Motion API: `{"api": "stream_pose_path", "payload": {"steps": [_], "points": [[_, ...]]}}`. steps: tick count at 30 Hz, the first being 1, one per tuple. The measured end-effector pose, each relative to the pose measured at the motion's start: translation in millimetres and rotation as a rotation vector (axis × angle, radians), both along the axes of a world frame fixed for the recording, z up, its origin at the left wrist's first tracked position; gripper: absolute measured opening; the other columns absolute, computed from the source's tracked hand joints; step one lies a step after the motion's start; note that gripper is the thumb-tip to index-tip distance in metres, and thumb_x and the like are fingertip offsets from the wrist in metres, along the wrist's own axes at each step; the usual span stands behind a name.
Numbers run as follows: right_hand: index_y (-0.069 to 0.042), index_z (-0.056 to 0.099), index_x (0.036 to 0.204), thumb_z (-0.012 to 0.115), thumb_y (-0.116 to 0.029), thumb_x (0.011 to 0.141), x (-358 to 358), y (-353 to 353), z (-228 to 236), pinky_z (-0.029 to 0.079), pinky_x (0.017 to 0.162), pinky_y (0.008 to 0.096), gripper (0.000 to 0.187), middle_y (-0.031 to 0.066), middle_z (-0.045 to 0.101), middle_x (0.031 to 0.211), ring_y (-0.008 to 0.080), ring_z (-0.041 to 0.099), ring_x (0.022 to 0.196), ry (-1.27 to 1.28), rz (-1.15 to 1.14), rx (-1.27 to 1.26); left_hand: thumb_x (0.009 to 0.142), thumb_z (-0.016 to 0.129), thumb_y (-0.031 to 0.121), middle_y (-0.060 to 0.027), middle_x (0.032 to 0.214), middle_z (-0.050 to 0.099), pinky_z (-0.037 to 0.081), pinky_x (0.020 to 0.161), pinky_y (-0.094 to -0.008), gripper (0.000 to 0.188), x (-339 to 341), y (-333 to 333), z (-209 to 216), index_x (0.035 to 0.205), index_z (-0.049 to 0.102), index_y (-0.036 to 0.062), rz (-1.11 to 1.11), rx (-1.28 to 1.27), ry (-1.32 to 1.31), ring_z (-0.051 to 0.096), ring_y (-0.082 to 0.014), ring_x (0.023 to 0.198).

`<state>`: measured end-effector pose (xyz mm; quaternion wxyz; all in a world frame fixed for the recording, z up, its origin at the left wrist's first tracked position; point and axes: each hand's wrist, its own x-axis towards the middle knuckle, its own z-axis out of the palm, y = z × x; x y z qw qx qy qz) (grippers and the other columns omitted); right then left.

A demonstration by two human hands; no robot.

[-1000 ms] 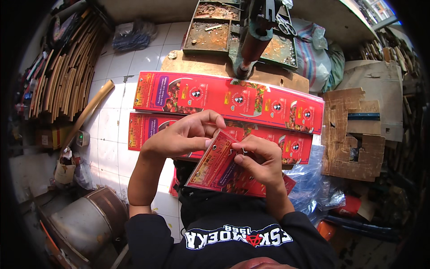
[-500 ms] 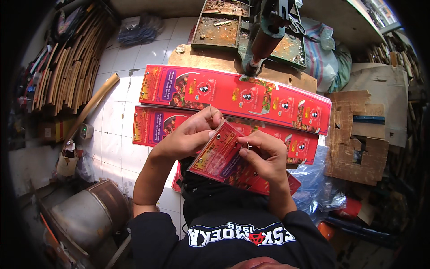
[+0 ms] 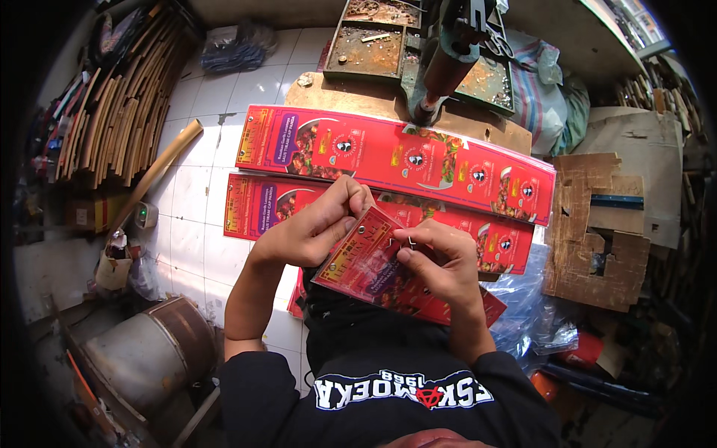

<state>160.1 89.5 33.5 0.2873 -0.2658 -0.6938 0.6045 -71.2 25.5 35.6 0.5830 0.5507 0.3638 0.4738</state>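
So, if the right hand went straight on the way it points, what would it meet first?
Probably the upper part of the red printed card, held in the left hand; depth is unclear, so the right hand might skim over it.

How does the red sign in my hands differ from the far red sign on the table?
The held sign slants clearly; the far sign lies nearly crosswise on the table. The right hand covers part of the held sign, while no hand covers the far sign. Both are mostly red and printed.
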Motion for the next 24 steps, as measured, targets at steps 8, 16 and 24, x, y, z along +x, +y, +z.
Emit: {"api": "stream_pose_path", "payload": {"steps": [8,16,24], "points": [[-0.001,0.071,0.103,0.069,0.005,0.079,-1.9,-1.4,2.8,0.043,0.056,0.0217,0.025,0.0035,0.059,0.073,0.0066,0.056,0.064,-0.012,0.022,-0.051,0.081,0.038,-0.019,-0.0076,0.091,0.037,0.036,0.081,-0.0259,0.031,-3.2,-6.7,10.4,0.100,0.031,0.0052,0.038,0.157,0.332,0.035,-0.0162,0.079],[0.001,0.070,0.106,0.070,0.004,0.081,5.7,-0.1,-1.8,0.042,0.061,0.0200,0.025,0.0014,0.060,0.078,0.0049,0.055,0.071,0.099,-0.034,-0.191,0.086,0.039,-0.018,-0.0140,0.096,0.044,0.042,0.088,-0.0334,0.026,-27.6,-19.9,25.0,0.102,0.036,0.0018,0.437,0.217,0.892,0.049,-0.0255,0.088],[0.000,0.070,0.106,0.069,0.004,0.081,13.0,9.8,-3.0,0.040,0.061,0.0192,0.026,0.0009,0.060,0.078,0.0044,0.053,0.071,0.053,-0.134,-0.150,0.085,0.044,-0.009,-0.0195,0.110,0.055,0.042,0.102,-0.0391,0.045,-126.3,-56.5,9.4,0.130,0.041,-0.0023,1.374,0.068,1.523,0.056,-0.0350,0.110]]}}
